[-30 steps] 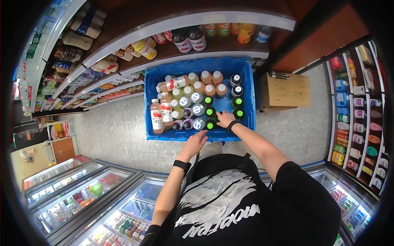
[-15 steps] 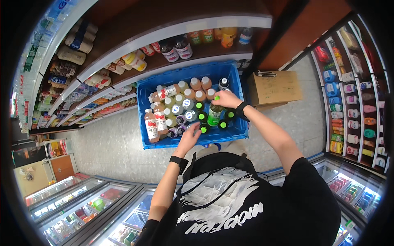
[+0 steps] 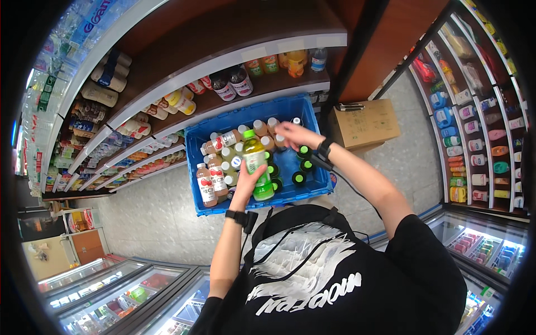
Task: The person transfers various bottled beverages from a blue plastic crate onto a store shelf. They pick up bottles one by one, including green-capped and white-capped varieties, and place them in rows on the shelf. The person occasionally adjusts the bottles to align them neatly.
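My left hand (image 3: 248,183) is wrapped around a green drink bottle (image 3: 254,148) with a bright green cap, held upright above a blue crate (image 3: 290,199). My right hand (image 3: 297,135) hovers over the crate's right half, fingers stretched and apart, with nothing in it. Beneath it are several dark bottles with green caps (image 3: 299,177) and several peach-coloured bottles (image 3: 260,128). Toward the crate's left stand two pinkish bottles with cherry labels (image 3: 206,187). A similar bottle (image 3: 226,139) lies on its side behind them. My left hand and its bottle hide part of the middle rows.
A shelf unit (image 3: 268,106) with bottled drinks rises behind the crate and runs along the left. A cardboard box (image 3: 365,124) with a dark object on top sits to the right. Shelves of household bottles (image 3: 474,134) line the far right; glass-topped freezers (image 3: 134,296) are nearby.
The green bottle has passed from my right hand to my left and moved up and left. My right hand has let go and opened. The view has shifted slightly.
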The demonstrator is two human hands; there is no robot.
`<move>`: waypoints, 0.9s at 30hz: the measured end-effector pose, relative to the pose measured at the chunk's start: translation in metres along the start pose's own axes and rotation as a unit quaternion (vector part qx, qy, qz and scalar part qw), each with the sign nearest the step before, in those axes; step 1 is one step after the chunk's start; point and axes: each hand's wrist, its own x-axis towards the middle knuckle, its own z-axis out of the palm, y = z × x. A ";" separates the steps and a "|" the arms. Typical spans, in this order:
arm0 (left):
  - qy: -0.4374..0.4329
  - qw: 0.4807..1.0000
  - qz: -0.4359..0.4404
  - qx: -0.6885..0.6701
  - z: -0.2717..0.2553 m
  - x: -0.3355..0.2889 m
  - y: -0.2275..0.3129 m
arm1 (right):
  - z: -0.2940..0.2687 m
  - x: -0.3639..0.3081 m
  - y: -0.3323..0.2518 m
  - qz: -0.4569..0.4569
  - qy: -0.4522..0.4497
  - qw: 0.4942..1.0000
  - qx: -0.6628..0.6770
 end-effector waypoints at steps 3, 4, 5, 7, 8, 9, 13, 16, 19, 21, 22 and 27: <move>0.015 0.990 -0.062 -0.126 -0.012 -0.041 0.024 | 0.007 -0.007 0.066 0.091 -0.037 0.948 -0.302; 0.033 0.992 -0.041 -0.116 -0.021 -0.050 0.020 | 0.017 -0.011 0.081 0.123 -0.061 0.923 -0.360; 0.036 0.994 -0.022 -0.101 -0.024 -0.050 0.017 | 0.015 -0.007 0.120 0.101 -0.069 0.877 -0.464; 0.063 0.995 0.002 -0.072 -0.027 -0.056 0.016 | 0.023 0.002 0.164 0.114 -0.106 0.815 -0.559; 0.087 0.995 0.018 -0.046 -0.025 -0.065 0.024 | 0.031 0.004 0.169 0.149 -0.133 0.805 -0.558; 0.093 0.994 0.013 -0.052 -0.027 -0.068 0.023 | 0.033 0.007 0.183 0.158 -0.147 0.795 -0.567; 0.127 0.990 -0.006 -0.057 -0.034 -0.088 0.023 | 0.062 0.015 0.188 0.197 -0.128 0.730 -0.642; 0.170 0.985 0.005 -0.017 -0.040 -0.097 0.018 | 0.071 0.024 0.187 0.205 -0.150 0.696 -0.671; 0.197 0.980 -0.012 0.004 -0.051 -0.095 0.004 | 0.063 0.023 0.189 0.132 -0.160 0.693 -0.691; 0.208 0.978 -0.023 0.011 -0.059 -0.089 -0.008 | 0.062 0.017 0.180 0.060 -0.146 0.709 -0.687; 0.216 0.976 -0.026 0.015 -0.064 -0.087 -0.017 | 0.062 0.012 0.169 0.027 -0.141 0.718 -0.681; 0.218 0.974 -0.037 -0.044 -0.071 -0.068 -0.041 | 0.034 -0.026 0.077 -0.086 -0.058 0.836 -0.539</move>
